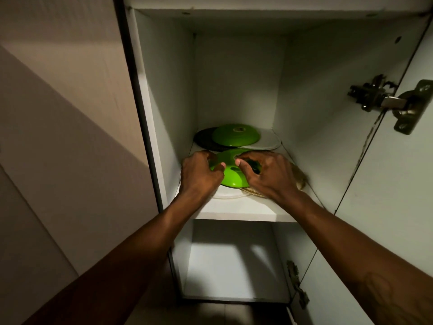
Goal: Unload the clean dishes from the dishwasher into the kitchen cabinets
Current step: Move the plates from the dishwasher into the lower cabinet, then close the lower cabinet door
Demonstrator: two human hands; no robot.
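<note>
Both my hands reach into an open white wall cabinet. A green plate (pixel 232 174) lies upside down at the front of the upper shelf (pixel 243 211), on top of a white plate (pixel 227 195) and a woven mat (pixel 301 180). My left hand (pixel 199 174) grips the green plate's left edge, thumb on top. My right hand (pixel 267 174) holds its right side with curled fingers. Behind, a second green plate (pixel 236 135) lies upside down over a dark plate (pixel 205 139) and a white plate (pixel 269 143).
The cabinet door (pixel 398 184) hangs open on the right, with metal hinges (pixel 384 99) at the top and lower down. A lower shelf compartment (pixel 232 268) sits below. A plain wall (pixel 58 137) runs along the left.
</note>
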